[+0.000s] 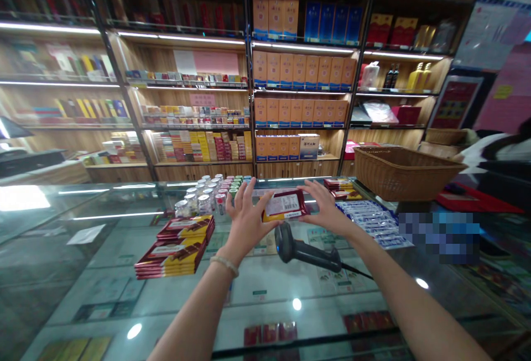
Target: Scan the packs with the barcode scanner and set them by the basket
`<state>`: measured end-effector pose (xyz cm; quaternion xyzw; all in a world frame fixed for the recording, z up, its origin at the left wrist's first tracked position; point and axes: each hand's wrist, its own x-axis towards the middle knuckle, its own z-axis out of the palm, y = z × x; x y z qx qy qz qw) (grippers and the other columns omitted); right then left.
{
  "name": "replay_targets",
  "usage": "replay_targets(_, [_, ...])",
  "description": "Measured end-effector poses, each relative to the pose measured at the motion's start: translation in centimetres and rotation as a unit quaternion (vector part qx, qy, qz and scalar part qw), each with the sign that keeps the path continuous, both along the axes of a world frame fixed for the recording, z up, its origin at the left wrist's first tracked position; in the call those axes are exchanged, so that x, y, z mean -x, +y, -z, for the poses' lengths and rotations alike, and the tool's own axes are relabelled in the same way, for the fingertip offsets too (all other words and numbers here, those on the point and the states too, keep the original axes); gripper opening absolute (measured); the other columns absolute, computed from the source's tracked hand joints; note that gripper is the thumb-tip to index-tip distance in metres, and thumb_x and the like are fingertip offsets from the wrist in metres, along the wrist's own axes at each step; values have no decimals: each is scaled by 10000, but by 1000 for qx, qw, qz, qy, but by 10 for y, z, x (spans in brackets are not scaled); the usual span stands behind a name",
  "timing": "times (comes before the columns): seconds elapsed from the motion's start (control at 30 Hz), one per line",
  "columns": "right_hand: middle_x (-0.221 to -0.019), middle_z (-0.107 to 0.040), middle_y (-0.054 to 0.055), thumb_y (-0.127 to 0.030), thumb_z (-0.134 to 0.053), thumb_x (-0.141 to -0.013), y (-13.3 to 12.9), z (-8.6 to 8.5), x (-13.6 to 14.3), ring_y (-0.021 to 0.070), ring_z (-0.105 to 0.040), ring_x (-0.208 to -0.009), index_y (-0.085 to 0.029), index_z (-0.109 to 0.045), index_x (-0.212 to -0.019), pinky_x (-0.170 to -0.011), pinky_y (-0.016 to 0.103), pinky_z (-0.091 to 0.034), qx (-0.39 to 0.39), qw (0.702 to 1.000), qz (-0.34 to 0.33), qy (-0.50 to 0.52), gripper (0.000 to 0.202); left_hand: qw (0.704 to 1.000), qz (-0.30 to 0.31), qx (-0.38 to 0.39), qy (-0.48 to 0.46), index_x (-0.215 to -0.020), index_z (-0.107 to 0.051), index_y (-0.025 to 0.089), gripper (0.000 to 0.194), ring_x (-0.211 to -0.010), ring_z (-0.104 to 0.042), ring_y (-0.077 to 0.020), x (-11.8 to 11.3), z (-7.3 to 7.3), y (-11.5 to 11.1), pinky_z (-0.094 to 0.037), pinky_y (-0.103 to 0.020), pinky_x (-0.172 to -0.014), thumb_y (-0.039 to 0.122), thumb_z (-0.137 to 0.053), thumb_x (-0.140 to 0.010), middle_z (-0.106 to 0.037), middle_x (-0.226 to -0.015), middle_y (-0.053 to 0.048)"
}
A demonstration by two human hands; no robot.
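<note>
We hold flat, glossy red-and-yellow packet (286, 205) by opposite ends, left hand (244, 223) and right hand (327, 209) gripping lightly, at glass counter (174, 305) beyond black handheld scanner (309, 253). Likely light, slick, snappable: we take short ends, don't bend middle

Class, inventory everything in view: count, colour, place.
Held packet: one, red-yellow, between both hands
Chocolate packets: many, red-yellow, both sides
Barcode scanner: one, grey, centre
Small jars: many, clear, pink, green, far edge
Sachets: several, blue-white, counter right
Wicker baskets: at least two, brown, right
Paper: one, white, counter left
Boxes: many, mostly orange, shelves
Bottles: several, gold or black, right shelf
Glass counter: one, greenish, foreground
Person: one, in white, far right
Left hand: one, bare, packet's left
Right hand: one, bare, packet's right
</note>
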<state>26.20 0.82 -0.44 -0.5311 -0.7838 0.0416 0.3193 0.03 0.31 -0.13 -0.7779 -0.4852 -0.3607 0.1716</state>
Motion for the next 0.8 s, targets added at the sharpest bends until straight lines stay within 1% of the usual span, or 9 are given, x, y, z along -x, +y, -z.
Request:
replay_targets(0.2, [-1695,-368,91,-470,-797,-817,-8,-5,-3,305,-237,-1605,-324,-513,-1489,-1277,553,-228,-58,998,-32,14,744,1000,-1,-6,5,-1420,-645,378,744,-1567,-245,-444,0,-2,-1,-90,-672,-1254,547,-878,-734,-294,-1712,-155])
replay_targets(0.33, [-1715,-323,94,-463,-796,-818,-20,-11,1,319,-220,-1610,-323,-510,-1470,-1279,564,-222,-143,988,-58,14,726,1000,5,-6,13,-1489,-577,389,811,-1574,-238,-439,-1,-5,-3,-80,-677,-1253,525,-876,-747,-265,-1725,-158])
replay_targets(0.47, [-1726,-284,98,-418,-808,-800,-34,-14,11,339,-210,-1611,-334,-499,-1445,-1259,607,-243,-223,970,-98,14,720,999,18,-8,30,-1519,-536,403,796,-1583,-235,-420,-5,-6,-8,-59,-679,-1251,492,-848,-791,-242,-1735,-160])
replay_targets(0.57, [-1707,-315,107,-375,-785,-796,-45,-16,24,347,-236,-1601,-334,-491,-1432,-1230,614,-294,-246,962,-116,11,702,999,31,-5,44,-1527,-526,399,795,-1584,-238,-416,-11,-5,-14,-55,-678,-1252,468,-842,-801,-248,-1734,-164])
replay_targets(0.7, [-1677,-358,116,-339,-731,-799,-52,-17,35,343,-292,-1577,-317,-483,-1406,-1220,601,-313,-267,957,-108,20,656,998,38,0,52,-1531,-519,405,813,-1583,-237,-417,-17,-4,-19,-53,-685,-1251,439,-855,-791,-273,-1728,-154])
replay_targets(0.8, [-1689,-319,130,-361,-709,-824,-50,-19,32,344,-271,-1583,-297,-464,-1398,-1227,601,-295,-297,952,-61,52,628,999,38,-3,38,-1513,-544,402,738,-1577,-249,-412,-16,-7,-18,-72,-697,-1247,452,-819,-830,-260,-1735,-144])
